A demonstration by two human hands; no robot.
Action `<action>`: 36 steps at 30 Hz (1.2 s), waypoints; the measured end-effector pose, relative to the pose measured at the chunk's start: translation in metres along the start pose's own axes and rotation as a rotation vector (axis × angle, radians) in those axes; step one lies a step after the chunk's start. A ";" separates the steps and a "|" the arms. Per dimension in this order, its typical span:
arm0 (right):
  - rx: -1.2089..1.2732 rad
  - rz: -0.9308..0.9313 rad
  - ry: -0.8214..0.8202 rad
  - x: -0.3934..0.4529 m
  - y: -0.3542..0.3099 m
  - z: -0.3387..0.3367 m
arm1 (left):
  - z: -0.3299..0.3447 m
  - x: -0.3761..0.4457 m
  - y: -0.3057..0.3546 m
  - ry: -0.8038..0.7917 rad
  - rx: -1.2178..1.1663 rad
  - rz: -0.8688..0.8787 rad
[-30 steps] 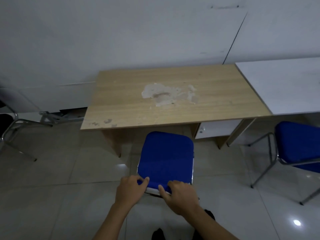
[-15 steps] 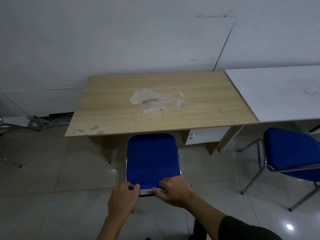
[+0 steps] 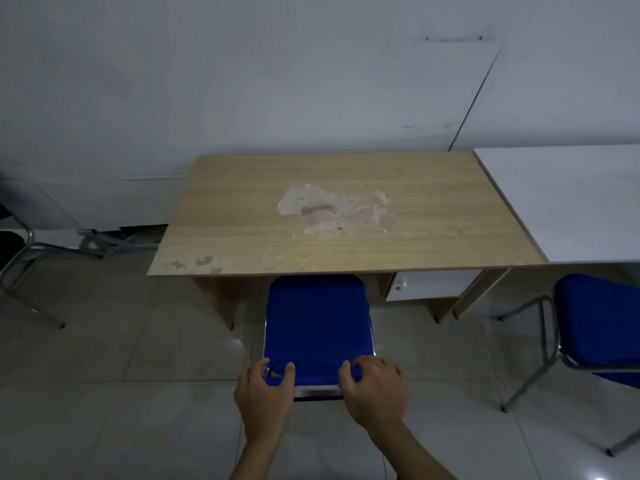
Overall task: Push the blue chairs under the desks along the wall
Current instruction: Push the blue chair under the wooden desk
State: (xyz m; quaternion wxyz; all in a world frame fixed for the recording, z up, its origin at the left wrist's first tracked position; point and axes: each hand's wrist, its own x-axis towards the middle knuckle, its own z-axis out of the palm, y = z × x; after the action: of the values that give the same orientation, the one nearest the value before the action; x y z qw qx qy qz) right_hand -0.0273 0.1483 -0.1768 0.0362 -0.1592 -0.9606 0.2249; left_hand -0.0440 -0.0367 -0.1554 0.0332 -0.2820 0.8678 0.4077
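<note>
A blue chair (image 3: 317, 323) stands in front of the wooden desk (image 3: 346, 216), its far seat edge just under the desk's front edge. My left hand (image 3: 265, 398) grips the near left corner of the chair, fingers curled over the blue pad. My right hand (image 3: 375, 389) grips the near right corner the same way. A second blue chair (image 3: 599, 327) stands out on the floor at the right, in front of the white desk (image 3: 568, 202). Both desks are against the wall.
A metal chair frame (image 3: 24, 268) stands at the far left on the tiled floor. Metal parts (image 3: 104, 237) lie by the wall left of the wooden desk. A white drawer unit (image 3: 429, 285) hangs under the wooden desk's right side.
The blue chair has slid forward until its far edge reaches under the wooden desk. Both hands stayed on its near edge and moved with it.
</note>
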 end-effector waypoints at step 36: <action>0.083 -0.113 -0.007 0.230 -0.066 0.034 | 0.050 0.227 0.104 0.053 -0.024 0.037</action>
State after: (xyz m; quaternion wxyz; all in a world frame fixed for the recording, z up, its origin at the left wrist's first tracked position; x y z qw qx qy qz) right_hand -0.2687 0.1522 -0.1786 0.0522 -0.1024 -0.9580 0.2628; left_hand -0.2967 -0.0523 -0.1823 -0.0009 -0.2771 0.8684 0.4112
